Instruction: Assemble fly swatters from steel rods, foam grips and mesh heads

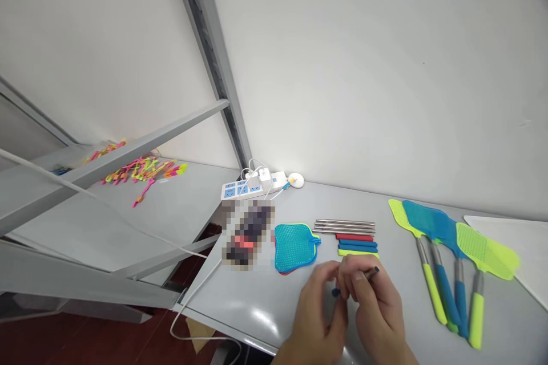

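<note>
Clearly, the surface (257, 308) has its near edge running below the hands, while its left edge slants back beside a grey metal frame (214, 45). Open room lies between the right hand (377, 302) and four fly swatters (439, 225), whose handles point nearer the person; a white wall (363, 68) closes the back. Just beyond the hands sit coloured sleeves (358, 244) and bare rods (345, 226), with stacked swatter heads (295, 246), a blue one uppermost, to their left. Farther left are a pixelated item (249, 236) and, near the wall, a power strip (230, 191) carrying plugs. Beyond the frame, pink and yellow pieces (137, 170) lie scattered. Both hands meet low over the surface, fingers bent. The right one pinches a metal rod (373, 271); the left hand (314, 308) curls around a blue end (335, 292), though whether it grips cannot be told.
</note>
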{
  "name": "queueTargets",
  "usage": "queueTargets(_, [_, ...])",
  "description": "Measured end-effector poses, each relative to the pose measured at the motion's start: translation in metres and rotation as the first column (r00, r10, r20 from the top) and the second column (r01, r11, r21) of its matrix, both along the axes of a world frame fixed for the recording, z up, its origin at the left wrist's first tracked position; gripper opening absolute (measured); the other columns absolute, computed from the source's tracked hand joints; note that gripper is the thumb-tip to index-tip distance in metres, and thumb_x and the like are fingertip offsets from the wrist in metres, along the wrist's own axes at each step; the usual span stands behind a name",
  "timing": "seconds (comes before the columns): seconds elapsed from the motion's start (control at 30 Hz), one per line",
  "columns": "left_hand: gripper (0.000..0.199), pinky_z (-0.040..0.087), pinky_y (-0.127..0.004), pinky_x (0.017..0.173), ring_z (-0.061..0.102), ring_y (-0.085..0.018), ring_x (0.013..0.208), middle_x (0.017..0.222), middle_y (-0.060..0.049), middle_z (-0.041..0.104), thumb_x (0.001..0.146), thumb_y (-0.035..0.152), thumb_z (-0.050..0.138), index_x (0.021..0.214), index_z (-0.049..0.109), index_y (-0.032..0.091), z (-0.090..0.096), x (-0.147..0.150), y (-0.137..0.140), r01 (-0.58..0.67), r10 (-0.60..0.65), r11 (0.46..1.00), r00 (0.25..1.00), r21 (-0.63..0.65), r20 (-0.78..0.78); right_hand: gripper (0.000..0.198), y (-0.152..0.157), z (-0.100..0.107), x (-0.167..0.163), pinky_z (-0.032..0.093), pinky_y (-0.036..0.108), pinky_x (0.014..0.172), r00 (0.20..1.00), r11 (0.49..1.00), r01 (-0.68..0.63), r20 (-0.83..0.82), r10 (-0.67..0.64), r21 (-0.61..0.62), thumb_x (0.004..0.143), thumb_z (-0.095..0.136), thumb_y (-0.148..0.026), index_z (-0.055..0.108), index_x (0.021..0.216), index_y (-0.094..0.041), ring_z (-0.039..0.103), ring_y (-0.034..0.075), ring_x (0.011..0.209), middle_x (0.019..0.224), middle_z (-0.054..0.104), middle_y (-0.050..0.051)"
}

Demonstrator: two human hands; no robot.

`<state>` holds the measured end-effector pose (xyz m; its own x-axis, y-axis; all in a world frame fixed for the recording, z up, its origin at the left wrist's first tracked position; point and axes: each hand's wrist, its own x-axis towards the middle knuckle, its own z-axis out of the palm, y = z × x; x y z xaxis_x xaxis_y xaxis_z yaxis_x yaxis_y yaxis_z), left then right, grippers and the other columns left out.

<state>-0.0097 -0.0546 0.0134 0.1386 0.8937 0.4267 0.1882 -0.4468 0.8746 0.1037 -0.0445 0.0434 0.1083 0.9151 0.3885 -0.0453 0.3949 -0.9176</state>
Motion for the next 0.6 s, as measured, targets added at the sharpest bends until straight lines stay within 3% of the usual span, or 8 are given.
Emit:
queueTargets(0.1, [0.034,0.044,-0.044,0.101,0.050,-0.027,0.122,0.129,-0.014,0.053,0.099,0.027,0.039,0.130,0.048,0.019,0.011,0.000,-0.004,-0.158,0.148,0.985,0.981,0.071,0.126,0.018,-0.002,-0.001,0.000,0.045,0.029,0.058,0.998,0.999,-0.043,0.039,0.042,0.030,0.097,0.042,-0.026,0.059,0.093,-0.023,0.052,0.015,0.060,0.068,0.052,-0.001])
queueTargets(0.17, [0.034,0.043,-0.045,0.101,0.050,-0.026,0.122,0.130,-0.013,0.052,0.101,0.031,0.033,0.128,0.052,0.022,0.025,0.000,-0.003,-0.166,0.149,0.981,0.977,0.101,0.153,0.020,-0.004,0.002,-0.003,0.044,0.028,0.058,0.996,0.999,-0.052,0.074,0.051,0.008,0.097,0.042,-0.028,0.060,0.090,-0.023,0.053,0.015,0.061,0.070,0.055,0.000])
queueTargets(0.27, [0.036,0.044,-0.045,0.101,0.050,-0.027,0.122,0.134,-0.012,0.051,0.101,0.039,0.037,0.128,0.055,0.025,0.052,0.000,0.004,-0.005,-0.009,0.991,0.995,0.132,0.101,0.022,-0.005,0.008,-0.005,0.042,0.027,0.052,0.987,0.994,-0.104,0.119,0.107,-0.036,0.097,0.043,-0.033,0.059,0.086,-0.023,0.050,0.014,0.056,0.069,0.057,-0.001])
queueTargets(0.4, [0.028,0.046,-0.043,0.100,0.054,-0.024,0.120,0.132,-0.009,0.056,0.100,0.031,0.042,0.118,0.063,0.026,0.078,0.001,0.018,0.152,-0.152,0.988,0.988,0.030,0.003,0.028,-0.002,0.015,-0.002,0.045,0.027,0.050,0.971,0.989,-0.140,0.187,0.147,-0.051,0.097,0.042,-0.039,0.060,0.084,-0.022,0.056,0.017,0.058,0.069,0.060,0.002])
queueTargets(0.5, [0.027,0.044,-0.044,0.102,0.053,-0.024,0.122,0.132,-0.008,0.058,0.100,0.027,0.041,0.102,0.068,0.024,0.081,0.001,0.024,0.163,-0.161,0.987,0.985,0.015,-0.067,0.032,0.000,0.020,0.003,0.052,0.030,0.058,0.966,0.991,-0.133,0.226,0.127,0.008,0.100,0.035,-0.037,0.065,0.094,-0.024,0.064,0.020,0.070,0.080,0.067,0.005])
queueTargets(0.6, [0.027,0.042,-0.045,0.102,0.053,-0.025,0.121,0.119,-0.007,0.067,0.100,0.027,0.040,0.097,0.066,0.023,0.076,0.002,0.026,0.226,-0.221,0.972,0.972,0.065,-0.077,0.034,0.001,0.020,0.009,0.055,0.031,0.066,0.943,0.989,-0.135,0.314,0.108,0.067,0.101,0.032,-0.033,0.065,0.103,-0.026,0.066,0.020,0.078,0.087,0.069,0.006])
